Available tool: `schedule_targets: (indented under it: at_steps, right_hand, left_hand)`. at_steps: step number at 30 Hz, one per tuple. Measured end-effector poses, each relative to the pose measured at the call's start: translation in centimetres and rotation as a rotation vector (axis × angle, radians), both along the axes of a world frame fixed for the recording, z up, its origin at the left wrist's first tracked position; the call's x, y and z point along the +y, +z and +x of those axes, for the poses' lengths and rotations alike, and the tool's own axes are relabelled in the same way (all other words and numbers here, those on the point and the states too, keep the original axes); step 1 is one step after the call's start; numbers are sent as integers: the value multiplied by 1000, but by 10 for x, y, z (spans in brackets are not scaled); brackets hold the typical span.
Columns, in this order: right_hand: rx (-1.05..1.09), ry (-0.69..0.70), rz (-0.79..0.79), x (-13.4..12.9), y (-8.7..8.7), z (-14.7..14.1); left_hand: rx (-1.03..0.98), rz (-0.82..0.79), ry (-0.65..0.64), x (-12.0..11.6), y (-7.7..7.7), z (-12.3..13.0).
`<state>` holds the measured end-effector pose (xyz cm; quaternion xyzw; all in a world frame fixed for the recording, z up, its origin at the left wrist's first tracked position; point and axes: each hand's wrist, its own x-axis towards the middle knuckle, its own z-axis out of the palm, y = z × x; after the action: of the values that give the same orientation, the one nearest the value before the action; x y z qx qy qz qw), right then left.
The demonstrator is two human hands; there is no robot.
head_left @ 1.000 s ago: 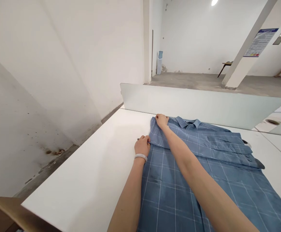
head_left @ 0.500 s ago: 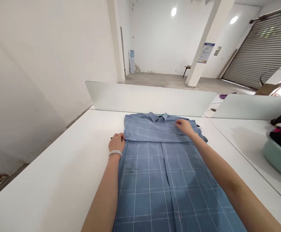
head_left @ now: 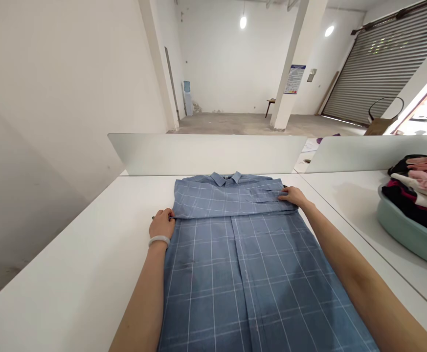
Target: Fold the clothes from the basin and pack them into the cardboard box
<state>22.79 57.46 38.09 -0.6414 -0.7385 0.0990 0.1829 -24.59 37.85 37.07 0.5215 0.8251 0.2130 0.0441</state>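
Observation:
A blue shirt with white grid lines [head_left: 216,274] lies flat on the white table [head_left: 99,244], its collar at the far end. Its sleeves are folded across the chest below the collar. My left hand [head_left: 162,224], with a pale bracelet at the wrist, pinches the shirt's left edge at the fold. At the right edge of the folded sleeves, my right hand [head_left: 293,196] has its fingers closed on the cloth, with the fingertips on top of it.
A pale green basin [head_left: 404,230] heaped with clothes [head_left: 426,183] stands at the right. A low frosted divider [head_left: 209,154] runs along the table's far edge. A wall rises on the left.
My right hand has moved right, from above the folded sleeve to its right edge. The sleeve end that stuck out there is now tucked in. The view has shifted, with more of the basin showing.

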Motion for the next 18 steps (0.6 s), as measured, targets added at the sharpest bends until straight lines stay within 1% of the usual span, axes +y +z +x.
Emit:
schedule_targets:
  at_steps: [5,8,10,14,18]
  right_hand:
    - [58,32,16,6,7,3]
    - [100,-8,72,14,12,-1]
    - [117,-53,112,20,12,-6]
    - [103,-153,114,28,1,-16]
    - [50,-221,83,22,-13,-15]
  left_hand:
    - [-11,-24,14,2,1,0]
    - [-9,-36,16,2,1,1]
    - [-7,-43,15,2,2,2]
    - [-3,-38,16,2,3,3]
    - [-15,-30,16,3,3,3]
